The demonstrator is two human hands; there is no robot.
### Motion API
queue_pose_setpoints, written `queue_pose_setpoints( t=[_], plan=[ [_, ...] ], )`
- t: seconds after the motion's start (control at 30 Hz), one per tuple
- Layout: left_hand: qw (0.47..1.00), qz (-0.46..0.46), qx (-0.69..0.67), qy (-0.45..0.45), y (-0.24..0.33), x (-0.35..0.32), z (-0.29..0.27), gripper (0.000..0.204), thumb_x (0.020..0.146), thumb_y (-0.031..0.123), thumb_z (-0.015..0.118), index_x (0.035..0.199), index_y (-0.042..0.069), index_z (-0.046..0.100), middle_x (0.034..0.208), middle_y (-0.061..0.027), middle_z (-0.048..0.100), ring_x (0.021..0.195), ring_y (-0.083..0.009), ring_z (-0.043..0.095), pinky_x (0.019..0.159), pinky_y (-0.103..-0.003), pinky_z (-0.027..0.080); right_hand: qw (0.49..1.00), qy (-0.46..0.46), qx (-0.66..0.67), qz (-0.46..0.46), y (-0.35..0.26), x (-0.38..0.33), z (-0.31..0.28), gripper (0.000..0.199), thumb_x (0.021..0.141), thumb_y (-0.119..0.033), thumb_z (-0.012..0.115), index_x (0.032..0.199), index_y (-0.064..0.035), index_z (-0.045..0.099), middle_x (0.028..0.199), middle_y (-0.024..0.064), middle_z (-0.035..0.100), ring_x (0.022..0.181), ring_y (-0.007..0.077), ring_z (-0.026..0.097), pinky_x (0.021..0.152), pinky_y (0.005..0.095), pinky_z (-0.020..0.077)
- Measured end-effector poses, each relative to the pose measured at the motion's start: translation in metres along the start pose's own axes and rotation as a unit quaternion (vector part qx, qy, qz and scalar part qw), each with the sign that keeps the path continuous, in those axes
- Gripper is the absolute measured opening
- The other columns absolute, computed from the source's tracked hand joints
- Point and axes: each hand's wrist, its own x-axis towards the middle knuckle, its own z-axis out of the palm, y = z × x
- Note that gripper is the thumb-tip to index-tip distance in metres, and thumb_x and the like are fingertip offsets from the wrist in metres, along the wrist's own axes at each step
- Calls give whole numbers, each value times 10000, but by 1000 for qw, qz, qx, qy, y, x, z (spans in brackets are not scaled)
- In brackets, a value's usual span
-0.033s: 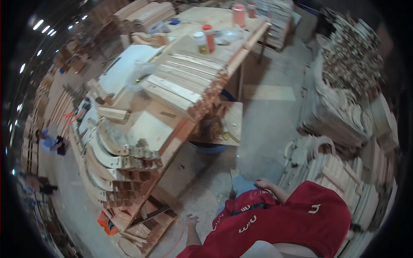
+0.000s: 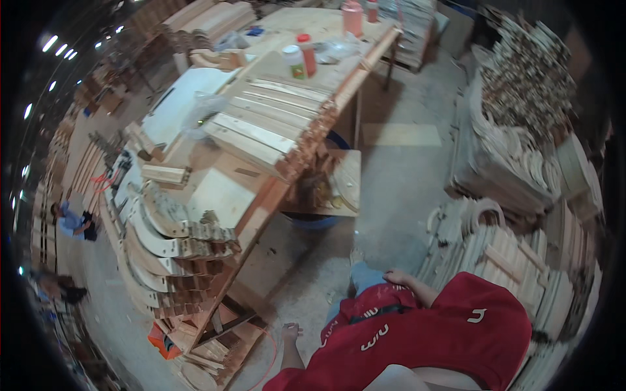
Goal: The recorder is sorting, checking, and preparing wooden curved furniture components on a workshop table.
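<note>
My left hand [image 2: 291,331] hangs beside my body over the floor, fingers loosely apart and nothing in them. My right hand [image 2: 395,277] is low at my other side, next to my blue trouser leg [image 2: 366,279]; its fingers look relaxed and hold nothing that shows. Neither hand touches the long workbench [image 2: 255,212] ahead to the left. Stacked on its near end are curved wooden pieces [image 2: 156,229] with drilled holes. Farther along, straight wooden bars [image 2: 254,133] lie side by side.
Jars with red lids [image 2: 305,52] and a white-lidded bottle [image 2: 295,62] stand on the bench. A blue-rimmed tub [image 2: 313,221] sits beneath. Bundled wood parts [image 2: 528,91] and stacked pieces [image 2: 502,251] line the right. A seated person [image 2: 73,223] is far left. An orange hose [image 2: 272,358] crosses the floor.
The bench and its load sit slightly farther left and, at the far end, higher in the picture. My right hand has shifted slightly; my left hand has barely moved.
</note>
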Motion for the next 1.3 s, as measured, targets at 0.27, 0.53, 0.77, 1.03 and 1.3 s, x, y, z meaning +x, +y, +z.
queue_pose_setpoints(
  t=[0.27,0.53,0.77,1.03,1.3],
  plan=[
    [976,4,170,-138,81,7,82,438,780,35,586,1157,-60,384,834,-191,615,664,-256,633,521,-348,544,986,150,66,16,92,-12,-24,492,728,-381,537,1085,-47,588,1028,179,611,977,328,567,862,379,432],
    [856,-5,450,-255,183,21,215,470,707,175,693,1083,-36,506,885,-140,635,694,-203,627,631,-378,507,973,189,97,85,189,42,-106,405,753,-345,538,1005,-38,619,1008,169,615,891,323,600,787,407,461],
    [892,146,367,-222,270,43,374,412,809,405,502,887,34,664,905,-163,645,879,-233,604,773,-344,452,779,200,593,49,182,-19,-244,279,823,-316,498,972,-92,572,841,51,605,700,140,590,556,290,435],
    [833,189,458,-247,372,55,483,616,753,487,571,1165,35,505,1160,-212,530,1082,-332,512,920,-382,393,831,245,496,57,184,20,-343,261,808,-313,491,934,-95,559,794,-3,595,632,89,545,511,256,383],
    [832,262,447,-199,554,109,577,482,739,418,606,1122,131,544,1040,-178,597,980,-322,569,845,-388,435,941,175,275,90,180,115,-400,280,770,-265,489,844,-28,620,717,68,607,681,201,583,607,350,448]
  ],
)
